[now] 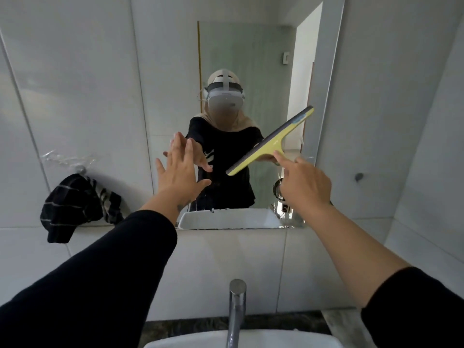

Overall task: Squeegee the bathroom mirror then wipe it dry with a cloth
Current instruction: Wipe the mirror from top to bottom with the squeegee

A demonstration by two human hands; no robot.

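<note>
The bathroom mirror hangs on the white tiled wall in front of me. My right hand grips the handle of a yellow squeegee, index finger stretched along it. Its blade runs slantwise from lower left to upper right against the mirror's right half. My left hand is flat, fingers spread, with the fingertips on the glass near the mirror's lower left. A dark striped cloth hangs from a hook on the wall left of the mirror.
A chrome faucet rises over the white sink right below me. A dark stone counter strip runs behind the basin. A small wall hook sits right of the mirror. The mirror reflects a person wearing a headset.
</note>
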